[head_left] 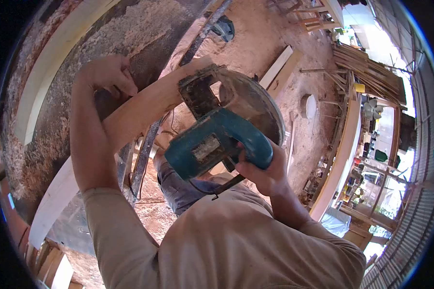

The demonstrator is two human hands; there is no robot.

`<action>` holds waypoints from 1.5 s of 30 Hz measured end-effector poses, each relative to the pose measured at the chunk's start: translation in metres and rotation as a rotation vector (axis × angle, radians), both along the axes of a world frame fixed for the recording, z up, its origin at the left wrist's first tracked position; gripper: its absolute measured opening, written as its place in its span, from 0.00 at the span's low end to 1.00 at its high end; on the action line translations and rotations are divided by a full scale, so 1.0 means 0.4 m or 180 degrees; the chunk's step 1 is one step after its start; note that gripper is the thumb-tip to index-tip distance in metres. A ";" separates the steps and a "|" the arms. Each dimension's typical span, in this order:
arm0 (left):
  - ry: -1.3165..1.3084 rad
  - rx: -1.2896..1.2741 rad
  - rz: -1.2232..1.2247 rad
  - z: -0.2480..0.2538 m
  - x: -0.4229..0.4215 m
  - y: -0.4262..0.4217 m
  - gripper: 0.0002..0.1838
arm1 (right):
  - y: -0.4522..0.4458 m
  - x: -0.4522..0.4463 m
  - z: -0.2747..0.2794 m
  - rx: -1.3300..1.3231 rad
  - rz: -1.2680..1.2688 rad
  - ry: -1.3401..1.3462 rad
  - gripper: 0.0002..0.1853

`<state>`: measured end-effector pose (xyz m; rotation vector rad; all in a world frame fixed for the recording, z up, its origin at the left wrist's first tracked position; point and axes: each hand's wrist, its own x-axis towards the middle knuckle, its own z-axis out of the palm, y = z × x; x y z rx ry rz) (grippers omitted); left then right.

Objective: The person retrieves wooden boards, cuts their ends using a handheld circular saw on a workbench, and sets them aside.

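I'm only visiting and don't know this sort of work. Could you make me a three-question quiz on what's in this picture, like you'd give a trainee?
1. Which hand grips the power saw?
2. True or false: the saw's main body is bright red.
3. Pick one. In this view, the left forearm crosses in front of:
A) a metal pail
B) a wooden board
C) a coil of rope

Key
1. The right hand, its fingers wrapped around the saw's handle.
2. False: it is blue-green.
3. B: the board shows on both sides of the forearm.
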<state>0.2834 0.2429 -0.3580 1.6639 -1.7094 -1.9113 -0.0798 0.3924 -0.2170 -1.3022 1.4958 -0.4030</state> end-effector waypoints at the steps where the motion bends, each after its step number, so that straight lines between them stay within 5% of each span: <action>1: -0.0204 -0.0059 0.0006 0.004 0.004 0.003 0.24 | 0.003 0.001 -0.006 0.0027 -0.0034 0.0047 0.12; 23: 0.0092 -0.0164 0.0185 -0.013 0.002 0.013 0.21 | -0.007 0.011 -0.035 -0.0180 -0.0008 0.0157 0.12; 32: -0.0101 -0.0087 0.0095 -0.008 -0.002 0.008 0.28 | -0.018 0.014 -0.036 -0.0232 0.0137 0.0129 0.10; 45: 0.0048 -0.0026 -0.0026 -0.013 -0.001 0.004 0.21 | -0.025 0.005 -0.052 0.0065 0.0220 0.0018 0.11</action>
